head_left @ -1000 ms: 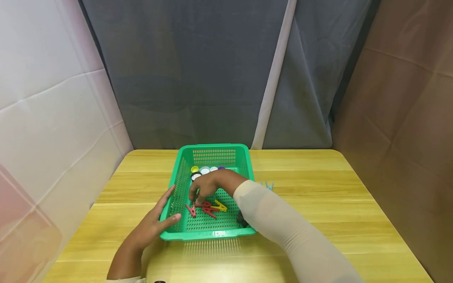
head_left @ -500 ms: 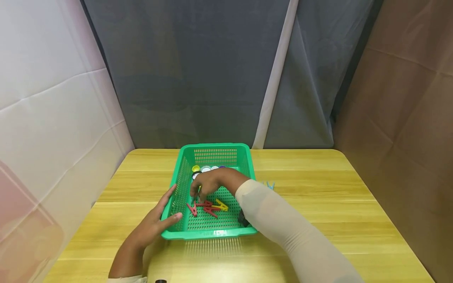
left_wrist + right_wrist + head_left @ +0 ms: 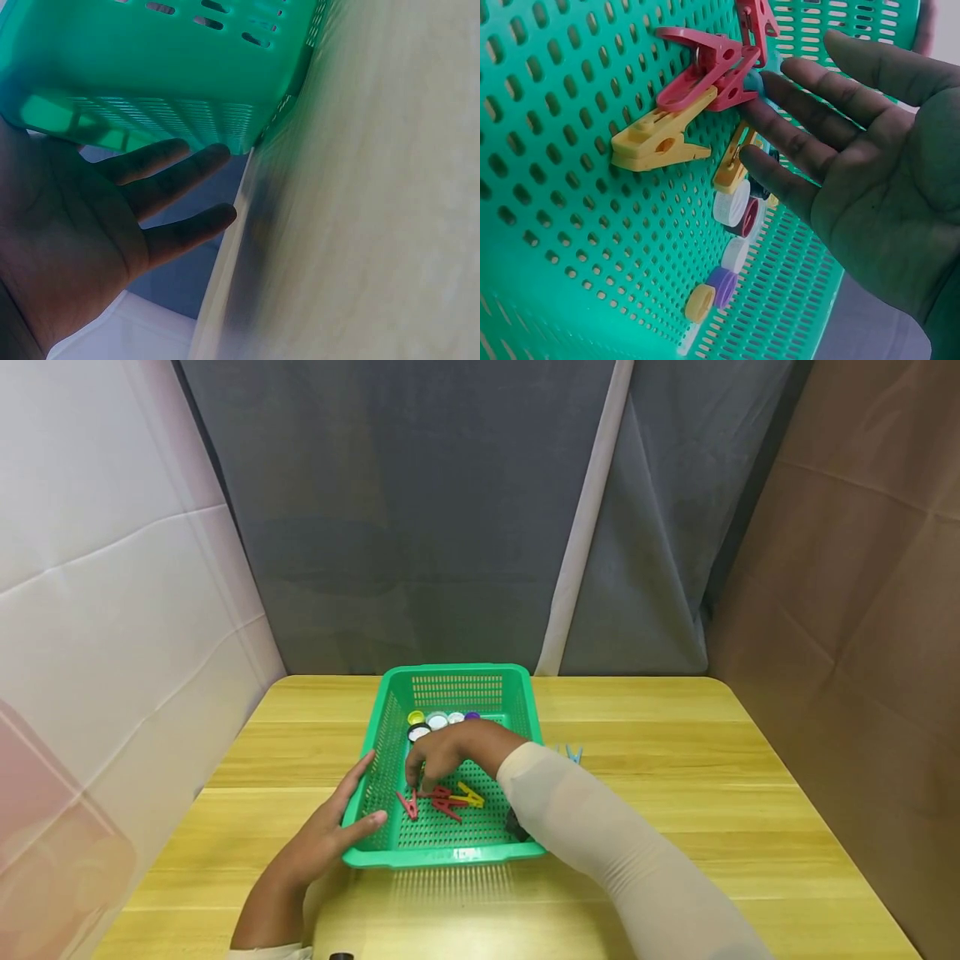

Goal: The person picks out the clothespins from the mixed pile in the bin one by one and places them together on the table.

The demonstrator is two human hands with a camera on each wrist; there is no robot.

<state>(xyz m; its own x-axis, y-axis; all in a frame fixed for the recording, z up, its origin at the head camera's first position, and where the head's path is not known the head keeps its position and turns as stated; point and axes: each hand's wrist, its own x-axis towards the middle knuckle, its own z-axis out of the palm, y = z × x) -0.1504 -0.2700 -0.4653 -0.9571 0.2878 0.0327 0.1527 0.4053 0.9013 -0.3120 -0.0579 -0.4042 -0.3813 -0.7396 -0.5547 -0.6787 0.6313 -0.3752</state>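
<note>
Fingers (image 3: 795,142) of R hand (image 3: 885,165): extended, slightly spread, thumb apart from them, palm visible in R wrist view. Fingertips point down into basket (image 3: 442,858), at a yellow clip (image 3: 735,159), which lies on basket floor, partly overlapped by little finger in same view; contact vs. small gap: can't tell. Adj. to fingertips, red clips (image 3: 701,64) lie in a loose cluster w/ second yellow clip (image 3: 660,142); teal part (image 3: 754,82) shows behind, mostly hidden. Toward far end of basket: round caps (image 3: 722,286), incl. white, purple, yellow & dark red. Near R corner: dark object (image 3: 515,828), partly covered by R sleeve (image 3: 600,827). L hand (image 3: 322,839): fingers straight, spread along outside of basket's L wall, thumb laid over rim. Basket sits upright on wood-grain table (image 3: 675,793). Outside basket, R side: light blue clip (image 3: 574,754) on table. Bottom edge of head view: black item (image 3: 341,956), cut off. Surround: gray curtain (image 3: 420,527) at rear, white panel (image 3: 112,527) L, brown panel (image 3: 847,568) R.
</note>
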